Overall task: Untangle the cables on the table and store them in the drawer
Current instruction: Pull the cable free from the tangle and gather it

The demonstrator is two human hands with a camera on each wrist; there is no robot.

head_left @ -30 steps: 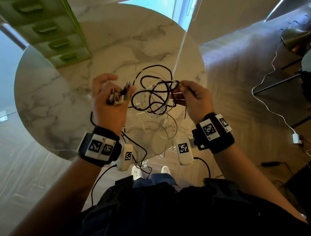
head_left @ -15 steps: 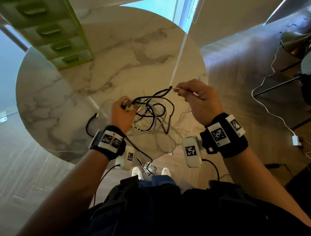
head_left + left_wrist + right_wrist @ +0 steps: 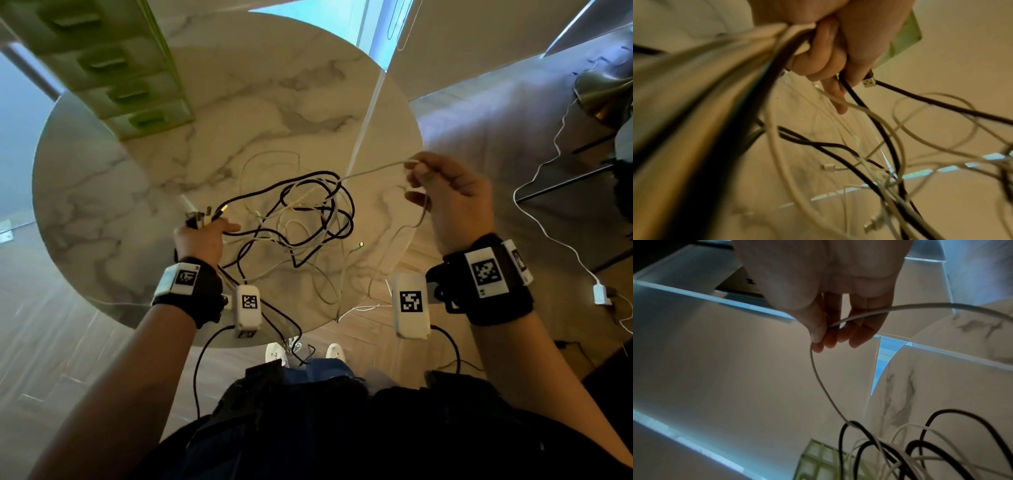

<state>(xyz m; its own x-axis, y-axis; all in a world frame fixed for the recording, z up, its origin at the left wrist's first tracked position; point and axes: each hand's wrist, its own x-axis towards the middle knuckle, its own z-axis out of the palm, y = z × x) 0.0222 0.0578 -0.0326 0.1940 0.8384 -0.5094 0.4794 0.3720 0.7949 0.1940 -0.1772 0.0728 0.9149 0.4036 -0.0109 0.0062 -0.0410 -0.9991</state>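
A tangle of black and white cables [image 3: 301, 219] hangs above the round marble table [image 3: 274, 102], stretched between my hands. My left hand [image 3: 202, 236] grips a bundle of plug ends [image 3: 202, 216], fingers curled round the cables [image 3: 818, 65]; a USB plug [image 3: 869, 81] sticks out beside them. My right hand [image 3: 442, 195] is raised at the right and pinches a thin white cable [image 3: 373, 169] between thumb and fingers [image 3: 818, 337]. That white cable [image 3: 818, 378] runs taut from the pinch down into the knot. The green drawer unit [image 3: 102, 58] stands on the table's far left.
Loose cable loops [image 3: 325, 284] trail over the table's near edge towards my feet. A separate white cable with a charger [image 3: 601, 294] lies on the wooden floor at the right. A lamp base [image 3: 606, 92] stands at the far right.
My right hand has pulled the white cable up and to the right, drawing it out of the knot. My left hand has dropped lower and nearer with the plug ends; the tangle has spread wider.
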